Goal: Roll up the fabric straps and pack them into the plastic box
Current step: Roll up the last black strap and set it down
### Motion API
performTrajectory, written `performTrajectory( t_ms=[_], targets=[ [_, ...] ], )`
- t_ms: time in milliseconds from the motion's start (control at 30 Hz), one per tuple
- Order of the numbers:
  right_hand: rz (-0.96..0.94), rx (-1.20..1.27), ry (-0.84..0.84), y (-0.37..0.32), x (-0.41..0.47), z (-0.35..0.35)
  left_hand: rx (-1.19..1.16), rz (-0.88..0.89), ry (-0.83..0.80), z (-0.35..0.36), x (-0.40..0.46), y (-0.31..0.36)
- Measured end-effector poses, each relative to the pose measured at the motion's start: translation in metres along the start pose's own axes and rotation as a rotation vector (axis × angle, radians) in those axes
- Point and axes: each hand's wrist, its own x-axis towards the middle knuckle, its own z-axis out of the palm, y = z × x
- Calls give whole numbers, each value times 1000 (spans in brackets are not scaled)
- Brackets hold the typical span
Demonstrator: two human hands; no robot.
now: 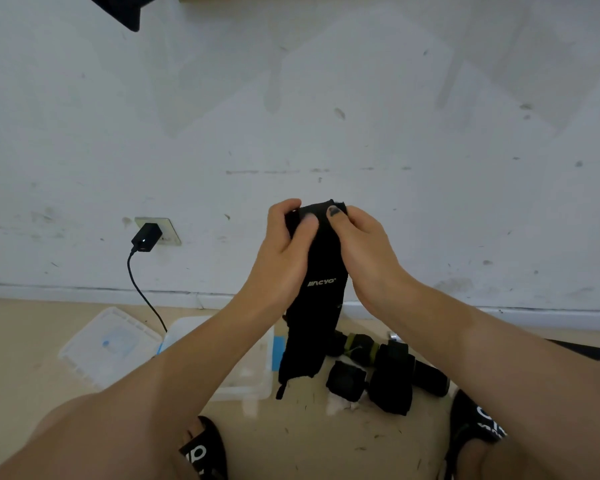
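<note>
The black fabric strap hangs in the air in front of the wall, well above the floor. Its long axis runs almost straight down, from a top end caught between both hands to a loose tail that dangles near the floor, just in front of the near right corner of the plastic box. A small printed logo faces the camera about halfway down.

The grip sits wholly at the top end, so all the free length lies below it. The left hand curls round the left edge of that end, thumb pressed across the front. The right hand pinches the right edge, its thumb with a dark nail lying over the top fold. Both hands are equally near, side by side and nearly touching. Judging from this, rolling would have to start at the top and draw the hanging part up into the coil.

On the floor below and right of the tail lie several rolled straps, bunched together beside the box, not in it. The box stands open, its lid lying flat to its left. A charger sits in a wall socket, its cable dropping towards the box.
</note>
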Motion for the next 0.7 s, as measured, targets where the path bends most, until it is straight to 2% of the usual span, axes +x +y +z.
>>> performTrajectory(
  t_ms=[133,233,333,467,600,700],
  targets=[
    [72,71,-62,0,2,-2,51,49,5,-1,0,-2],
    [81,-18,-146,-2,2,-4,-30,-15,66,-7,8,1],
    [30,-32,-86,-1,4,-4,-37,-73,37,-7,8,1],
    [98,125,-8,-2,10,-7,28,-106,-73,1,-2,-8],
    [129,175,70,-8,16,-15,132,-193,-147,2,-6,-10],
    [128,146,20,-10,17,-19,126,-117,-162,2,-7,-11]
  ],
)
